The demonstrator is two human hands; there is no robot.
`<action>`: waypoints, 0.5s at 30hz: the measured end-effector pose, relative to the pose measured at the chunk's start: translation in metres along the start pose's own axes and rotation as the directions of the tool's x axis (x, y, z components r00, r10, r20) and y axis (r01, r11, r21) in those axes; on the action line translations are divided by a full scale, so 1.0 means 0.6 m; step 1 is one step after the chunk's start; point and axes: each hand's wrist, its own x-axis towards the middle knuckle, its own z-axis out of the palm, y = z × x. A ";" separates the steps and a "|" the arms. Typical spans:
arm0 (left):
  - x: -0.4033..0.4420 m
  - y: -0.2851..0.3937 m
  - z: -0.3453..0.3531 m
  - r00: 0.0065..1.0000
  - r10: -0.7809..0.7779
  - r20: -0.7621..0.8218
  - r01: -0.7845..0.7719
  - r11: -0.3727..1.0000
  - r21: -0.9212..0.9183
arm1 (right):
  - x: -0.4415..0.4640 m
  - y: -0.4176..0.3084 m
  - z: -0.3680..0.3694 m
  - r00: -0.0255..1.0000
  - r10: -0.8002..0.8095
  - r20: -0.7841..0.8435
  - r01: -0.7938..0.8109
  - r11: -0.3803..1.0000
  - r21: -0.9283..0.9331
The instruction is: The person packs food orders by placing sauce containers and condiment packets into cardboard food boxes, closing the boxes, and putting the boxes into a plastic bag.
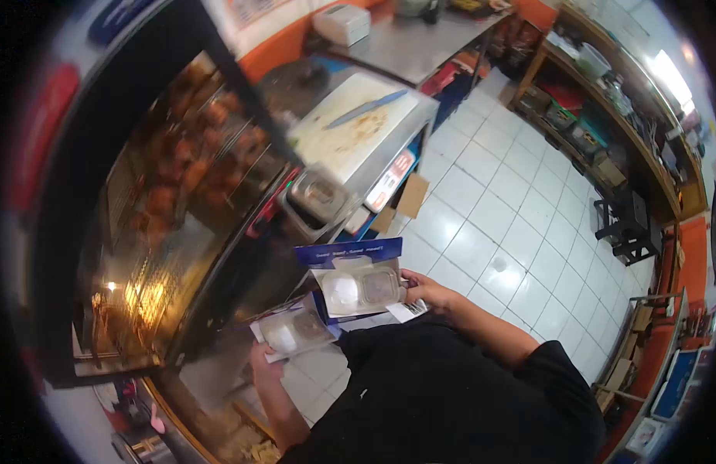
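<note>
Near the body, my left hand (266,365) grips the edge of an open box (297,331) that holds a white item and a clear-lidded tub. To its right, my right hand (427,293) holds a second open box (361,288) with a blue printed flap standing up. Inside that one lie a round white item and a clear-lidded tub side by side. A small paper slip (407,311) shows beside my right fingers. The two boxes are close together, the right one slightly higher in view.
A glass cabinet (195,178) with roasted meat fills the left. Beyond the boxes are metal containers (321,197) and a cutting board (350,127) with a blue knife (365,109). Black stools (628,224) and wooden shelves (590,100) stand right of the tiled floor (497,201).
</note>
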 end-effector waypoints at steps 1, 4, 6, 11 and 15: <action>-0.012 -0.001 0.057 0.985 -0.172 -0.026 0.164 0.968 -0.189 | -0.038 -0.034 -0.026 1.000 -0.029 -0.006 0.029 1.000 0.005; -0.021 0.006 0.253 0.933 -0.192 0.304 0.293 0.895 -0.335 | -0.135 -0.131 -0.110 0.983 -0.087 -0.162 0.100 0.993 0.070; -0.011 0.001 0.364 0.932 -0.053 0.359 0.156 0.952 -0.264 | -0.186 -0.188 -0.166 0.966 -0.150 -0.213 0.178 0.977 0.120; -0.018 0.054 0.642 0.949 0.034 0.314 -0.037 0.999 0.003 | -0.254 -0.334 -0.291 0.902 -0.258 -0.345 0.317 0.940 0.127; 0.129 0.025 0.819 0.894 0.049 0.446 -0.051 0.999 -0.006 | -0.250 -0.433 -0.437 0.821 -0.344 -0.455 0.451 0.880 0.149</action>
